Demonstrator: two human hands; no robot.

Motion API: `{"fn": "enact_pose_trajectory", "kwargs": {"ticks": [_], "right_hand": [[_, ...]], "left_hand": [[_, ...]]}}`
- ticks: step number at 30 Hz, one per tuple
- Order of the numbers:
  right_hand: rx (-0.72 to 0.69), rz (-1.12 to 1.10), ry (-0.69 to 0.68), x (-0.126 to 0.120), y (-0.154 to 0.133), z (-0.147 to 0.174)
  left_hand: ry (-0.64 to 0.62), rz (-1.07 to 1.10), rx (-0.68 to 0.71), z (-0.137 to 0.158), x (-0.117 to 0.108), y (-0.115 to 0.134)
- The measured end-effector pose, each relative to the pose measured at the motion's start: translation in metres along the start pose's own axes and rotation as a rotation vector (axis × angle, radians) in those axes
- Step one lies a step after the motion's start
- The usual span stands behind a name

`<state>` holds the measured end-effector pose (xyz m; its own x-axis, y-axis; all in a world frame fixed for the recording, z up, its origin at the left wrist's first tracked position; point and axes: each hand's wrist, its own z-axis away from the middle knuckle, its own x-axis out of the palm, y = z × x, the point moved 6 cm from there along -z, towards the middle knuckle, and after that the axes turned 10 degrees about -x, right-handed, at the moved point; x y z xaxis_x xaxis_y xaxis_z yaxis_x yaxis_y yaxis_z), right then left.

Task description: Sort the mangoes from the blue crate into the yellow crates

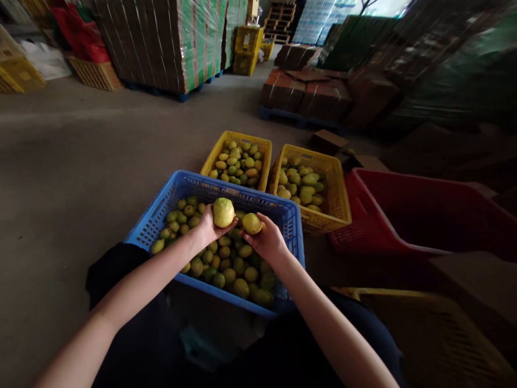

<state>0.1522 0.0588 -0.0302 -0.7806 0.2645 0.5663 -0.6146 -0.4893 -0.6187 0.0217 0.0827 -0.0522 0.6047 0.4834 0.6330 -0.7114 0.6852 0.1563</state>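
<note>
My left hand (209,230) cups a pale yellow-green lemon (223,212) from below, its fingers curled under the fruit. In my right hand (270,240) is a second, slightly smaller-looking lemon (251,223), gripped between thumb and fingers. Both hands are above a blue plastic crate (155,210) between my knees, and the two fruits sit side by side, a little apart. Many green and yellowish lemons (229,276) lie loose inside this crate. My forearms and hands cover part of them.
Behind the blue crate stand two yellow crates, a left one (267,145) and a right one (337,202), both holding lemons. A large red crate (404,242) is at the right, with another yellow crate (404,295) nearer me. Wrapped carton stacks (141,43) and strapped cardboard bundles (283,89) stand farther back.
</note>
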Motion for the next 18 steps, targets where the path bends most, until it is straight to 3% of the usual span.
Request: {"fn": "enact_pose_trajectory", "kwargs": {"ticks": [5, 13, 18], "right_hand": [[0.000, 0.056, 0.011, 0.003, 0.003, 0.000], [0.029, 0.195, 0.054, -0.007, 0.008, -0.007], [-0.225, 0.358, 0.042, -0.007, -0.002, -0.011]], "left_hand": [[0.123, -0.183, -0.094, 0.000, -0.007, -0.016], [0.151, -0.242, -0.120, 0.004, -0.005, -0.024], [0.135, -0.118, 0.061, 0.011, -0.001, -0.019]]}}
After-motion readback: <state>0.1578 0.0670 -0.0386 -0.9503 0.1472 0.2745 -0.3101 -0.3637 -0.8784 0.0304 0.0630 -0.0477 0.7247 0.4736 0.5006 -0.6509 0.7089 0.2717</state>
